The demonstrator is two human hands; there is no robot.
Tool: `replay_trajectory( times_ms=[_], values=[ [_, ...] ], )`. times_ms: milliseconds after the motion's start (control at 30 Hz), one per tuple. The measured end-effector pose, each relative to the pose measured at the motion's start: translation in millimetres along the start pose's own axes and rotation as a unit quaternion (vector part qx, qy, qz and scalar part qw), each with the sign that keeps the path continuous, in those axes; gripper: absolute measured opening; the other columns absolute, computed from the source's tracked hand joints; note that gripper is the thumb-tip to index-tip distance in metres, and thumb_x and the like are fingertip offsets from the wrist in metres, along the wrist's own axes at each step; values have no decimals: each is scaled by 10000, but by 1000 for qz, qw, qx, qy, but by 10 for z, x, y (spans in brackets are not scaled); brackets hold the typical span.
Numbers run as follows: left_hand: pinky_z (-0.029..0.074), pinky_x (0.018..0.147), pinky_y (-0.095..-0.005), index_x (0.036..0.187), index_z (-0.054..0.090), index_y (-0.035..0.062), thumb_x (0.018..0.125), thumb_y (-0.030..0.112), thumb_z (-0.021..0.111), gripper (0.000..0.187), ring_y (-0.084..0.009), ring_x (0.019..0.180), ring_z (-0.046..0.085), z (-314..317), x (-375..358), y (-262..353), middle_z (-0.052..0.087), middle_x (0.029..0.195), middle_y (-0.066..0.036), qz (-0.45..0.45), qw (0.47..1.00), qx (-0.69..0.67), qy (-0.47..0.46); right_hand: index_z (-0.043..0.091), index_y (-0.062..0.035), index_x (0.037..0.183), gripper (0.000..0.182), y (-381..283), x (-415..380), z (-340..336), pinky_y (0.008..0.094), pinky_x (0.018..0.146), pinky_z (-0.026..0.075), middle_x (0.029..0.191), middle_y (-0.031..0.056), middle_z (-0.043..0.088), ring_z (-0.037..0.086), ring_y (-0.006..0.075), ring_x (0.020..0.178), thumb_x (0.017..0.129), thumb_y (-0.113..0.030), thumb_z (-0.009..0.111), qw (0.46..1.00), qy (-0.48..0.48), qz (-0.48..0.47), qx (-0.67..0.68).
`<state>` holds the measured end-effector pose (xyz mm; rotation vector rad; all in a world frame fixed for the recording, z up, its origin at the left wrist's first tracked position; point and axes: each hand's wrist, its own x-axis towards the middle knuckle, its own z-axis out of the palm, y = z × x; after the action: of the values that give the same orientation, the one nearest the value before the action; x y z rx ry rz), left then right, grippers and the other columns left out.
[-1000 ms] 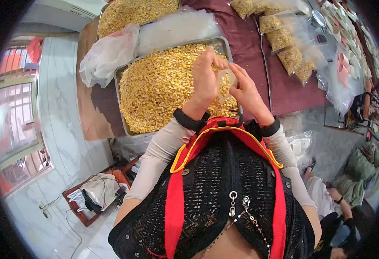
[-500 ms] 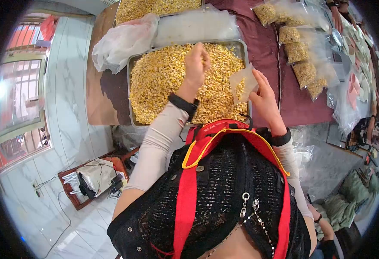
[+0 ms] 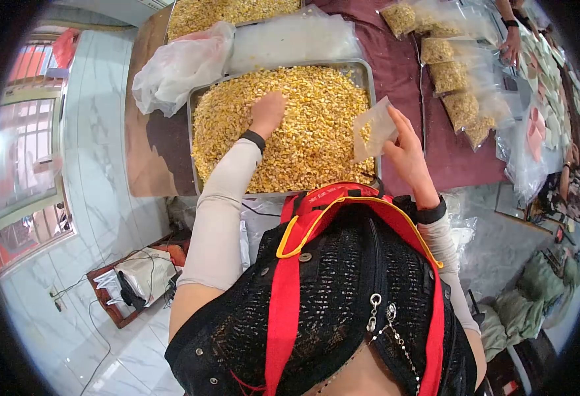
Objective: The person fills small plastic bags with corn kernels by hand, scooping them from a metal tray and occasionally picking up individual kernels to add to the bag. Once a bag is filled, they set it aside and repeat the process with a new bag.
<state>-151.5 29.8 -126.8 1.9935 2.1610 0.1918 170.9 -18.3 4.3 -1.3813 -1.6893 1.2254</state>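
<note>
A metal tray (image 3: 371,86) is heaped with yellow and whitish chopped kernels (image 3: 316,132). My left hand (image 3: 268,113) reaches into the heap left of centre; its fingertips are sunk in or hidden by the kernels, so its grip does not show. Over the tray's right edge, my right hand (image 3: 405,150) pinches a small clear bag (image 3: 377,127) between thumb and fingers. Some yellow kernels show through the bag.
Behind the tray lie a stack of clear plastic sheets or bags (image 3: 293,41) and a crumpled plastic bag (image 3: 184,69). A second kernel tray (image 3: 237,11) stands farther back. Filled bags (image 3: 449,76) line the right side. Another person's hand (image 3: 511,45) is at the upper right.
My left hand has moved left and down from above the tray into the kernels. My right hand still holds the bag in nearly the same place. Another person's hand has come further into view.
</note>
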Motion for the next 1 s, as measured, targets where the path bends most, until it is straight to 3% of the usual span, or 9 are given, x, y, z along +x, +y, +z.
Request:
replay_trajectory(
  times_ms=[167,367,467,733,800,867,900,933,1000],
  values=[
    [460,614,-426,782,557,80,827,248,471,194,-293,776,575,211,-68,343,579,794,-111,163,986,-32,-2,377,14,1295,627,3,2,6,237,794,421,1312,155,398,515,199,1032,678,70,472,999,1,-22,-32],
    [421,699,-395,822,573,94,776,213,525,136,-258,866,521,457,-63,704,556,893,-78,219,971,6,97,374,17,1298,630,-6,7,-6,236,758,429,1314,147,397,537,181,964,677,71,468,1000,-8,-1,-16],
    [413,694,-402,825,587,102,766,211,537,134,-245,887,511,455,-166,824,545,899,-75,265,958,91,56,372,18,1298,631,-39,-3,-7,235,752,429,1315,145,397,542,179,941,677,68,469,1000,-7,-6,-13],
    [446,660,-362,761,557,120,728,186,543,74,-227,751,562,491,-154,646,552,752,-46,392,918,51,29,378,38,1281,614,-27,4,-10,251,858,399,1310,161,394,473,222,1117,675,63,475,999,-5,-24,-21],
    [468,606,-379,762,553,116,745,190,538,78,-231,725,584,438,-130,617,553,713,-62,392,919,39,30,379,44,1276,610,-56,6,2,257,888,386,1307,166,395,446,233,1160,674,61,477,1000,-2,-24,-11],
    [472,575,-408,759,545,85,769,195,531,112,-267,696,598,306,-133,628,571,706,-89,291,956,-33,37,379,50,1271,606,-86,3,3,267,916,370,1300,173,400,421,246,1191,673,59,480,999,-17,14,30],
    [477,630,-391,863,576,103,808,213,524,133,-248,733,607,202,-112,664,593,763,-104,192,980,-33,-45,379,50,1271,606,-76,4,3,267,916,370,1300,173,400,421,246,1191,673,59,480,999,-14,15,30],
    [477,630,-391,863,576,103,808,213,524,133,-248,733,607,111,-102,656,593,763,-104,195,979,-34,-46,379,49,1271,605,-55,10,10,265,912,374,1298,174,402,425,246,1187,674,60,479,1000,-9,-8,11],
    [471,571,-377,829,545,88,827,253,526,167,-232,638,592,-26,-87,585,578,708,-124,23,967,-249,-50,380,48,1271,604,1,30,29,264,907,378,1296,174,404,429,246,1184,675,60,478,999,-2,-31,-8]
  ],
)
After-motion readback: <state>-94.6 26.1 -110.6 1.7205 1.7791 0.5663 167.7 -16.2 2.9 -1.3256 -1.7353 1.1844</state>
